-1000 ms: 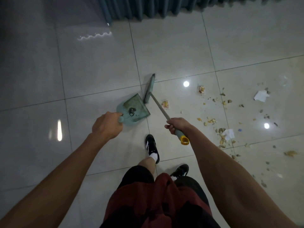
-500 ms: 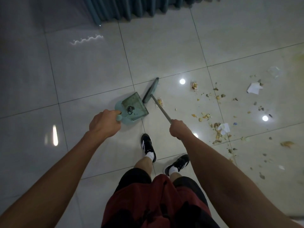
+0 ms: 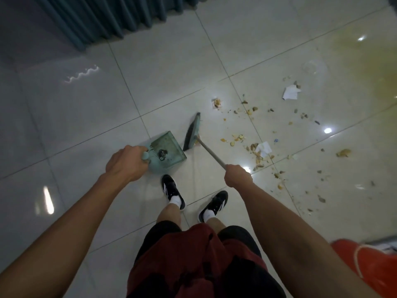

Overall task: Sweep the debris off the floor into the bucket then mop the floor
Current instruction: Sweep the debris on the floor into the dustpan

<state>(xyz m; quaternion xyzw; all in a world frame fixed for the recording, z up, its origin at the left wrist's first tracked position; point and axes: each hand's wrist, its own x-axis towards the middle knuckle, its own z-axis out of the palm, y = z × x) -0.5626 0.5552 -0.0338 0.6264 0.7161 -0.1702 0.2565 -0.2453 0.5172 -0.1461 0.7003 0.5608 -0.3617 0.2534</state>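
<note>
Head view: left hand [image 3: 126, 163] grips dustpan [image 3: 168, 150] handle, pan on floor [image 3: 64, 125] holding one small dark clump. Right hand [image 3: 238, 175] wrapped round broom [image 3: 191, 132] stick, head just beside pan mouth. Debris [image 3: 256, 147] scattered right of broom, mostly unswept. Orange bucket [image 3: 373, 267], likely, at lower right edge. Sweeping early; emptying and mopping left. No readable writing; shoes [image 3: 173, 191] striped, brand unclear.

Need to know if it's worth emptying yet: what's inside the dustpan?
The dustpan holds one small dark clump of debris near its back wall; the rest of the tray looks bare. The left hand covers the handle end.
</note>
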